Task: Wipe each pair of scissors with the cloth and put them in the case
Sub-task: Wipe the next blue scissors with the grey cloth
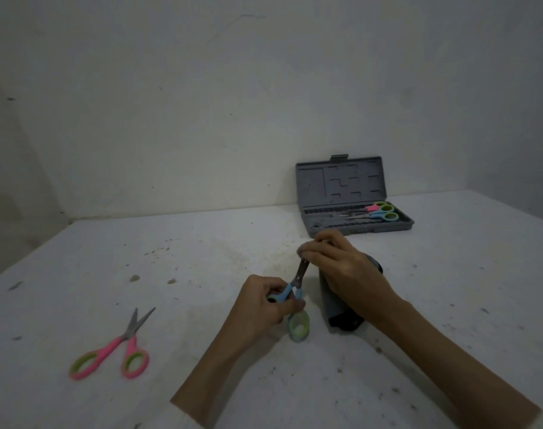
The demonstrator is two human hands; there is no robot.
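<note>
On the worktop (450, 305), the grey case (341, 184) stands open against the wall, well beyond your hands, with two pairs of scissors (378, 212) already lying in its tray, so you look to be partway through: this reads as the wiping step on the blue scissors (290, 289). Your right hand (341, 267) is curled over the blade tip, fingers closed around it; the dark cloth (341, 308) sits under that hand and trails onto the worktop beside your wrist, though whether cloth is actually between your fingers and the blade cannot be made out. Your left hand (264, 305) grips the blue handles, the blades angling up and away toward the right hand, one green-lined loop hanging free below your fingers. Next, you would likely carry this pair across to the case and lay it beside the others. The pink scissors (112, 351) wait, slightly open, well to your left, untouched.
</note>
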